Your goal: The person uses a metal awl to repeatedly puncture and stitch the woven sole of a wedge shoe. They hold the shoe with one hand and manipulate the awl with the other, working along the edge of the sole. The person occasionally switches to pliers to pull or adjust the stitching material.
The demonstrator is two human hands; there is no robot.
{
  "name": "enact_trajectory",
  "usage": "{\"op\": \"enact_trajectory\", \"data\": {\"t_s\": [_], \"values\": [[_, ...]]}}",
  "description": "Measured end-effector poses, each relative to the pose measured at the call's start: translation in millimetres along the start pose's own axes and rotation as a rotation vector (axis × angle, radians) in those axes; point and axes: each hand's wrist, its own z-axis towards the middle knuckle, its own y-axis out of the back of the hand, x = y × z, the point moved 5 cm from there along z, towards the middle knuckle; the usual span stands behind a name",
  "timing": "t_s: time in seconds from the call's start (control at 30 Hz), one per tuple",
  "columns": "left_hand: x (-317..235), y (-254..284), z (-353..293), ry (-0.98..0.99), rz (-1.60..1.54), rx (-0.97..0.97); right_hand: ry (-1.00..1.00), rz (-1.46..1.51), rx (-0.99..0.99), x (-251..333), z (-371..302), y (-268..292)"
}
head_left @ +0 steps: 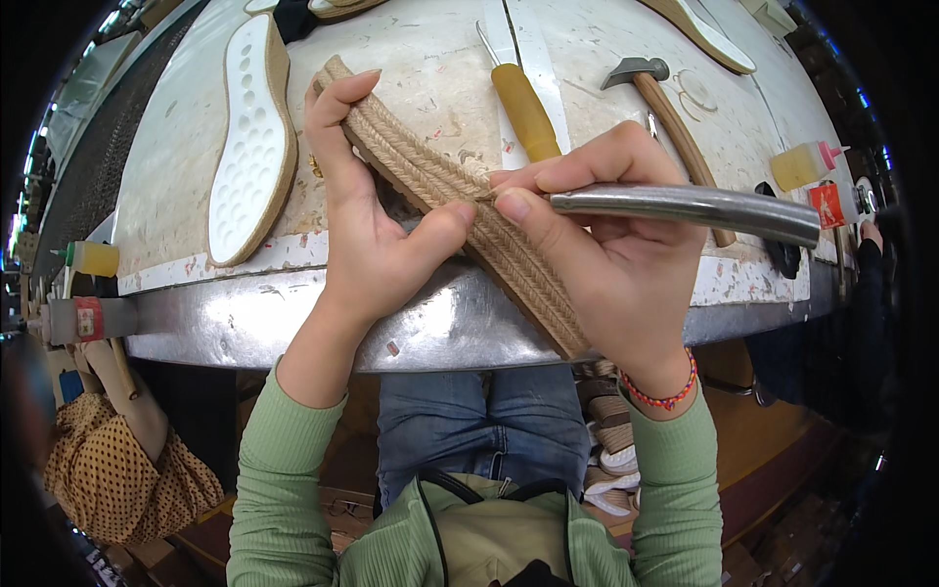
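Observation:
A long shoe sole (518, 256) edged with braided tan jute rests slantwise across the table's front edge, its braided side up. My left hand (370, 240) is wrapped round its upper part, fingers over the far side and thumb pressed on the braid. Close to that thumb, my right hand (636, 245) pinches at the braid with thumb and forefinger. The same hand holds a hand tool with a smooth grey metal handle (704, 208), which points out to the right. Its working tip is hidden by my fingers.
Beyond my hands lie a hooked awl with a yellow handle (526, 108) and a hammer (677, 122). A white-faced sole (256, 147) is at left, another (719, 44) at far right. Squeeze bottles (800, 166) stand at both sides. Another person's dotted sleeve (127, 474) shows at lower left.

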Motion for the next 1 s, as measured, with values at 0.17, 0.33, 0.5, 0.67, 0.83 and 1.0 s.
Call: {"op": "enact_trajectory", "data": {"t_s": [0.17,0.33,0.5,0.67,0.83,1.0], "values": [[-1.1,-0.5,-0.7,0.048,-0.075,0.005,-0.007,-0.047,-0.016,0.3,-0.1,0.5],[-3.6,-0.4,-0.3,0.06,-0.074,0.011,-0.003,-0.031,-0.047,0.5,0.8,-0.8],[-5.0,-0.2,0.2,0.035,-0.021,0.01,-0.016,-0.034,-0.081,-0.2,0.6,-1.2],[-3.7,-0.6,0.2,0.059,-0.08,0.01,-0.034,0.008,-0.059,-0.7,1.6,-0.1],[-2.2,-0.3,-0.4,0.081,-0.127,0.011,-0.053,0.036,-0.042,-1.7,0.9,-0.8],[-2.4,-0.3,0.3,0.048,-0.078,0.016,0.022,-0.049,-0.013,0.0,0.4,-2.1]]}}
